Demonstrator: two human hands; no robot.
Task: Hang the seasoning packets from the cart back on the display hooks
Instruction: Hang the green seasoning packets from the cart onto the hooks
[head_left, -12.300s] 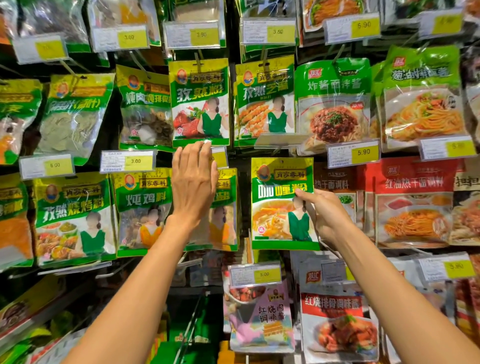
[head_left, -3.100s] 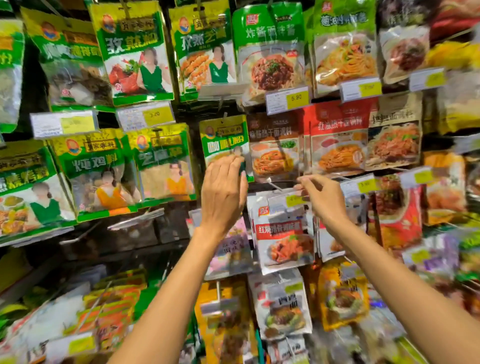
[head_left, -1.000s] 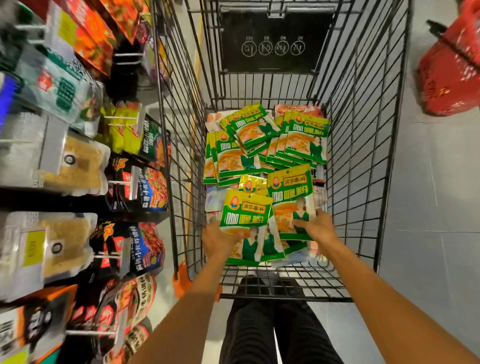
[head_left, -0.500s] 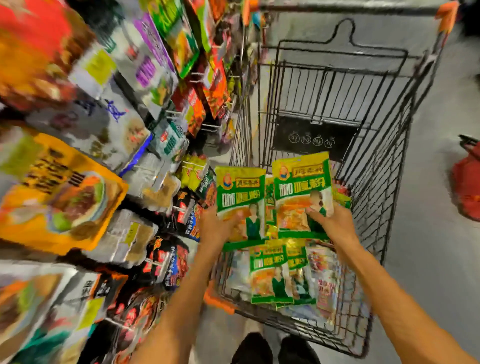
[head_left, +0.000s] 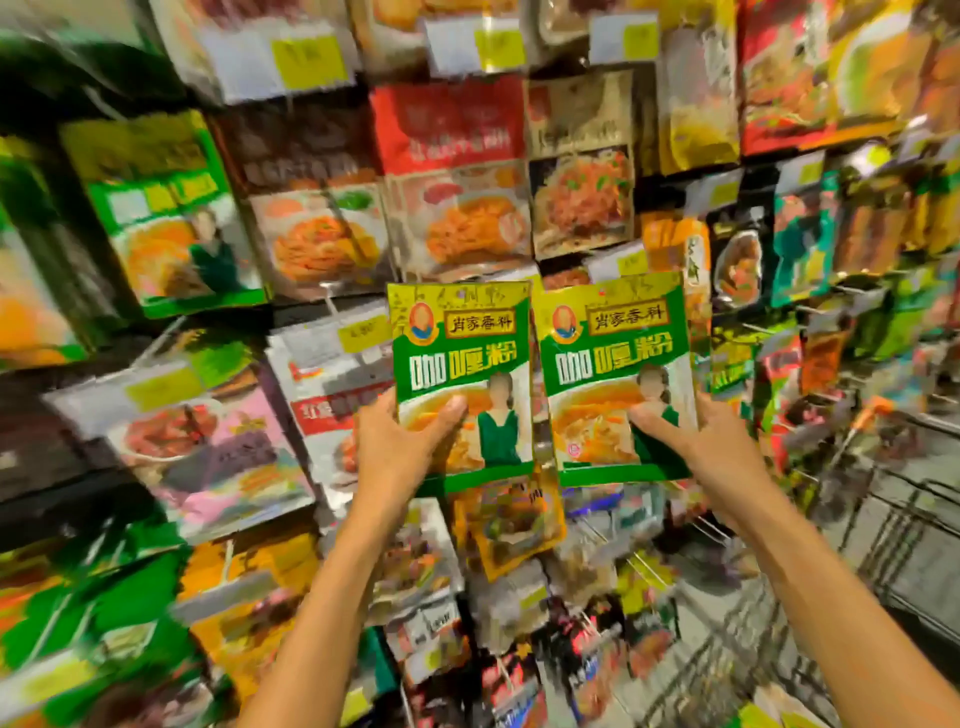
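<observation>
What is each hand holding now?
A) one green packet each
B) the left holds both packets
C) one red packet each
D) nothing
A: the left hand grips one green packet, the right hand grips a second green packet, side by side.

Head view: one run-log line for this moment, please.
left hand: grips left curry powder packet | right hand: grips right curry powder packet | packets: upright, side by side, not yet hung

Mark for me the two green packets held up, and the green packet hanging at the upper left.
Left held packet (head_left: 460, 361): head view, on its large lettering.
Right held packet (head_left: 615, 359): head view, on its large lettering.
Hanging green packet (head_left: 169, 221): head view, middle of its front.
</observation>
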